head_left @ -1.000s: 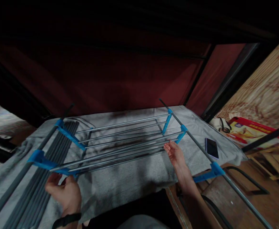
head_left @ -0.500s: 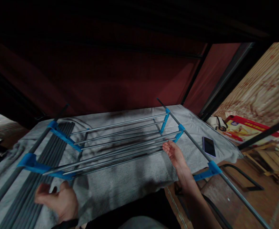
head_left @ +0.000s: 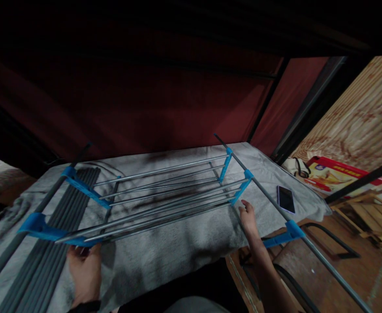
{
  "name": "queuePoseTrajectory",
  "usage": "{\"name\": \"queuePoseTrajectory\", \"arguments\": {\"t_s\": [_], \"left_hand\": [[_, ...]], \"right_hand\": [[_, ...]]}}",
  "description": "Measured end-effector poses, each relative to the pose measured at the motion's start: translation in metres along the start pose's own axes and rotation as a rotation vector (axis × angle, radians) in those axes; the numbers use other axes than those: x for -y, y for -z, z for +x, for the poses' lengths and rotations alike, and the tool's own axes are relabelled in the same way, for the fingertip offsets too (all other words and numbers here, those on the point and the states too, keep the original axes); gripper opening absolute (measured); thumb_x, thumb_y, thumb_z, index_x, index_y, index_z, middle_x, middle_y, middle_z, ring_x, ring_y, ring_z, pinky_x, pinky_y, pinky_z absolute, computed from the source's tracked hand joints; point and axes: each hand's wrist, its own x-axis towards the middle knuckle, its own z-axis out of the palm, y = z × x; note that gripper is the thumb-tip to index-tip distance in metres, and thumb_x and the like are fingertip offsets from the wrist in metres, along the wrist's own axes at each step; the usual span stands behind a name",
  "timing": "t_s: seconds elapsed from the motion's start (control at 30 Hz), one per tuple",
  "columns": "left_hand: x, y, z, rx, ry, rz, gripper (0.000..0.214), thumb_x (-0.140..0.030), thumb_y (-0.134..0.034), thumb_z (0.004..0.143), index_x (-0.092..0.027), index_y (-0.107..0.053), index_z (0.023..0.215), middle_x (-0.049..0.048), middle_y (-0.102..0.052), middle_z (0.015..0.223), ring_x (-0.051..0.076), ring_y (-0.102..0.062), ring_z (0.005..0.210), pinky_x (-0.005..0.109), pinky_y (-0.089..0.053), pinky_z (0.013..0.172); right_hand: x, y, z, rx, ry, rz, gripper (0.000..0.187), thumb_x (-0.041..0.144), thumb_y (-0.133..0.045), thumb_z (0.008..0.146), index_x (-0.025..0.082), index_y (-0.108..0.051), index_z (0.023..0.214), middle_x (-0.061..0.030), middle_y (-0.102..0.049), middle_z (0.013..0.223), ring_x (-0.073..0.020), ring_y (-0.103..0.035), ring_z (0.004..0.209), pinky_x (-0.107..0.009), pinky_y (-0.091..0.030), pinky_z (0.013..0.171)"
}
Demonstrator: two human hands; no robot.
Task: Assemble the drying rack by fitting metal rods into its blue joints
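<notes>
A rack with grey tubes and blue plastic brackets lies on a grey cloth (head_left: 165, 256), thin metal rods (head_left: 158, 215) spanning between its two sides. At the near left, my left hand (head_left: 85, 271) has its fingers closed up against the underside of a blue bracket (head_left: 50, 230); the fingertips are partly hidden beneath it. On the other side, my right hand (head_left: 249, 219) is curled at a grey tube (head_left: 236, 213), just below the right blue bracket (head_left: 242, 189) where the rods end. Its far fingers are partly hidden.
Several loose grey tubes (head_left: 44, 256) lie side by side at the left. A phone (head_left: 286, 199) rests on the cloth at the right. Beyond are a red and yellow box (head_left: 337, 176) and a wooden slatted stool (head_left: 376, 217). A dark red panel (head_left: 165, 117) stands behind.
My left hand has moved up and right to the near left bracket. My right hand has left the rod ends, shifted right and slightly down, and curled at the tube. The left side tilted slightly.
</notes>
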Motion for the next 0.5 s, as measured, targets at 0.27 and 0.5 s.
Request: {"name": "queuePoseTrajectory", "arguments": {"t_s": [0.27,0.5], "left_hand": [[-0.004,0.006,0.002,0.100,0.144,0.210,0.030,-0.037,-0.074,0.062,-0.020,-0.066,0.086,0.0062,-0.068,0.085,0.034,-0.065,0.097,0.053,-0.047,0.102],[-0.009,0.005,-0.005,0.065,0.160,0.182,0.028,-0.041,-0.071,0.070,-0.019,-0.067,0.088,0.0080,-0.072,0.091,0.035,-0.067,0.107,0.051,-0.046,0.107]], "right_hand": [[-0.027,-0.008,-0.007,0.189,0.068,-0.190,0.029,0.028,-0.069,0.066,0.028,-0.072,0.096,-0.0008,-0.064,0.086,-0.0243,-0.064,0.091,-0.037,-0.045,0.095],[-0.022,-0.017,-0.001,0.208,0.200,-0.536,0.031,0.026,-0.063,0.082,0.022,-0.074,0.111,-0.0016,-0.058,0.082,-0.0212,-0.061,0.081,-0.031,-0.046,0.086]]}}
